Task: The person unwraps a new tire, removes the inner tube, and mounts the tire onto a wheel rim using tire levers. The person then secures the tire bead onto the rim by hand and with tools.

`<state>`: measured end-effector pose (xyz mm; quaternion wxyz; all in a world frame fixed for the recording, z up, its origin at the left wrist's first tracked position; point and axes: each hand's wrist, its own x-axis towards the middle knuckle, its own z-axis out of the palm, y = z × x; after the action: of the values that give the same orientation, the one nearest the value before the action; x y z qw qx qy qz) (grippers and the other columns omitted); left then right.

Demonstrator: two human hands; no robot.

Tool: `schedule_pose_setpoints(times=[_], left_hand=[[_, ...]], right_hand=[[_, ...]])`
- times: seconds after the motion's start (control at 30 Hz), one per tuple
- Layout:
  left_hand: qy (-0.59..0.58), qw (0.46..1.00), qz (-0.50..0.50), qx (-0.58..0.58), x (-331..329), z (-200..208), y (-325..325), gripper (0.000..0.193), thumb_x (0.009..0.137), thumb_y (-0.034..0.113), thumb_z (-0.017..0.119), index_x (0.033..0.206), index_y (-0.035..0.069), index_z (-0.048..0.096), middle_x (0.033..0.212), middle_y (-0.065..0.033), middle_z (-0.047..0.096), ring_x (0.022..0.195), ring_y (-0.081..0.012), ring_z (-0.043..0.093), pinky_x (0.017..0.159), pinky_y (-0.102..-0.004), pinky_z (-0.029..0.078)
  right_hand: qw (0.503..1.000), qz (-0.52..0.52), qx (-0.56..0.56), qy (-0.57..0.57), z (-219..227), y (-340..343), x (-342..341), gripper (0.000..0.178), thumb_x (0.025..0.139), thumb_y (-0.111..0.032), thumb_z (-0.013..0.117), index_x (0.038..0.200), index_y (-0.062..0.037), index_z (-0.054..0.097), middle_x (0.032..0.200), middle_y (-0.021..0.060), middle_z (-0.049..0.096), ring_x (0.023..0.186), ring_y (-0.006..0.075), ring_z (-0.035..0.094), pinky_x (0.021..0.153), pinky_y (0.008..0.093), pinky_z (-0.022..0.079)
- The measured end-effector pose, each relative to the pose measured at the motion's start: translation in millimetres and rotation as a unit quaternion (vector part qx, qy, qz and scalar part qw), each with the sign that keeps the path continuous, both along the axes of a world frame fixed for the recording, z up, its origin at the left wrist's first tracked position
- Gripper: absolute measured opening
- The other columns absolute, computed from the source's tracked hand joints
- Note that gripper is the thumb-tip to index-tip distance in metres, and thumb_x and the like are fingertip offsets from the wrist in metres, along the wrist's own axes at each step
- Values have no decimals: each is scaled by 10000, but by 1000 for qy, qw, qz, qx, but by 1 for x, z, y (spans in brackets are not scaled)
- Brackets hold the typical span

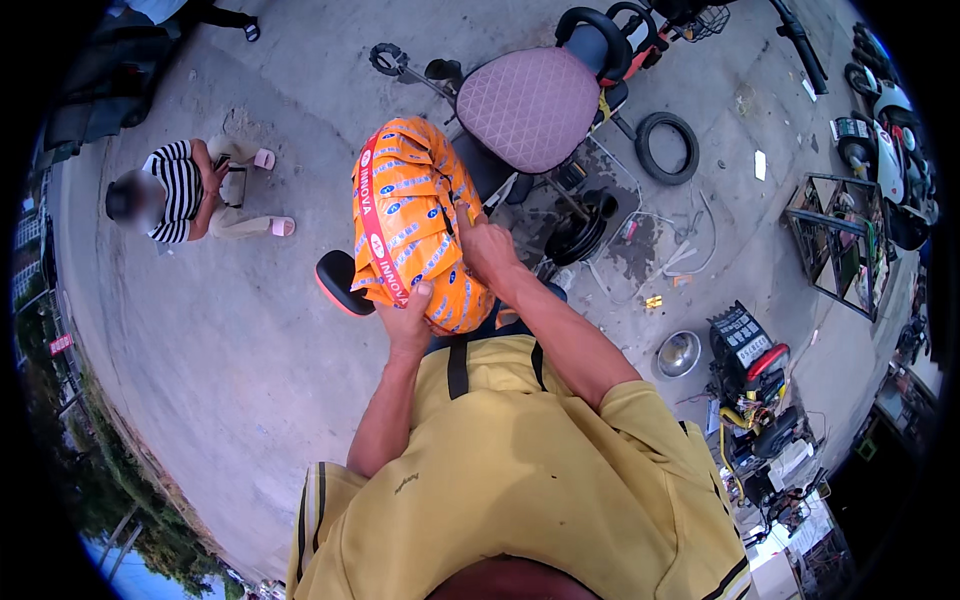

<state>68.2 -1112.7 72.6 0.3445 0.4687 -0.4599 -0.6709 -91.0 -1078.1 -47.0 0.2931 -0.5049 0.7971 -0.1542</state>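
Observation:
A tyre wrapped in orange printed plastic [410, 205], with a red band running along it, is held up in front of my body. My left hand [405, 322] grips its near lower edge, thumb on top and the other fingers hidden beneath. On the right side of the wrapping, my right hand [487, 246] is closed with its fingertips against the orange plastic; whether it pinches the wrap or a small tool is too hard to make out. Just beyond stands an electric scooter with a quilted pink seat [530, 108].
A bare black tyre [667, 148] lies on the concrete at the right, near a wheel [580, 232] and loose hoses. A metal bowl [679, 354], scooter parts [750, 350] and a metal frame rack [835, 245] are farther right. A seated person [190, 190] is at the left.

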Motion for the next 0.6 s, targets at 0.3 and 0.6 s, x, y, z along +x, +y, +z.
schedule_pose_setpoints(times=[0.3, 0.6], left_hand=[[4, 1000, 10, 7, 20, -17, 3, 691, 842, 228, 808, 1398, -14, 476, 1285, -96, 619, 1157, -212, 637, 1027, -391, 518], [-23, 999, -23, -15, 48, -38, 45, 758, 815, 259, 830, 1417, -1, 449, 1290, -86, 602, 1188, -199, 608, 1046, -392, 506]], right_hand=[[1000, -10, 27, -2, 34, -5, -11, 822, 865, -134, 707, 1591, 11, 351, 1079, 293, 698, 854, 441, 747, 767, 517, 603], [987, 33, 144, -68, 17, 48, 24, 713, 923, -219, 673, 1524, 76, 428, 1006, 257, 733, 898, 400, 759, 763, 487, 613]])
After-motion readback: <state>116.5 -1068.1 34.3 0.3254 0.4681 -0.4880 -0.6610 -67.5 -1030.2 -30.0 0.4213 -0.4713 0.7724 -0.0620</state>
